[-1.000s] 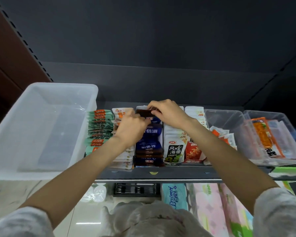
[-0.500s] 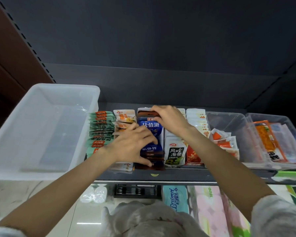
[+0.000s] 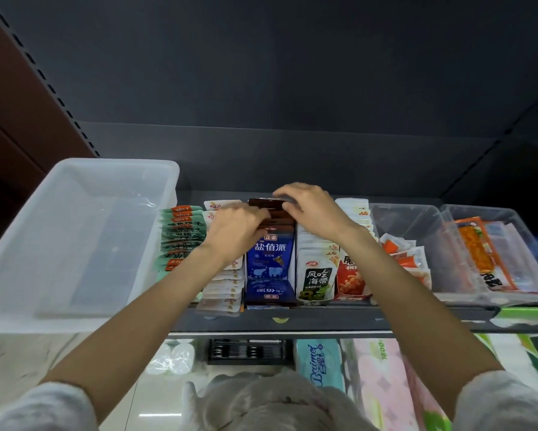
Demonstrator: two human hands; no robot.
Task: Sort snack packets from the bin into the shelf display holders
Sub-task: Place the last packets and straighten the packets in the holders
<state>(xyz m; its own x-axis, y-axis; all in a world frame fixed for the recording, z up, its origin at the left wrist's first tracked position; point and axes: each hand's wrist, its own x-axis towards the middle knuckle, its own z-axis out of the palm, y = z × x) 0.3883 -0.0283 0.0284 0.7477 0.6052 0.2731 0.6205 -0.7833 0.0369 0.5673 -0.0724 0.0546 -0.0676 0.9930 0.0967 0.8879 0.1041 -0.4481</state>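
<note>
A row of blue snack packets (image 3: pixel 270 259) with dark brown top edges stands in the middle shelf holder. My left hand (image 3: pixel 236 231) and my right hand (image 3: pixel 311 209) meet at the back of that row. The right hand's fingers curl over the rearmost packets with the thumb in front of them. From the left side, my other hand's curled fingertips grip the packets' brown top edges. The translucent white bin (image 3: pixel 28 244) sits at the left on the shelf, and nothing shows inside it.
Beside the blue row stand green packets (image 3: pixel 180 231), white packets (image 3: pixel 227 290), seaweed packets (image 3: pixel 315 278) and red packets (image 3: pixel 351 278). Two clear tubs (image 3: pixel 416 219) (image 3: pixel 528 244) at the right hold orange snacks. The dark shelf lip (image 3: pixel 323 321) runs below, with tissue packs (image 3: pixel 319 362) underneath.
My left hand has moved from the front of the blue row up to its back, next to my right hand. The front blue packets now stand with their faces showing.
</note>
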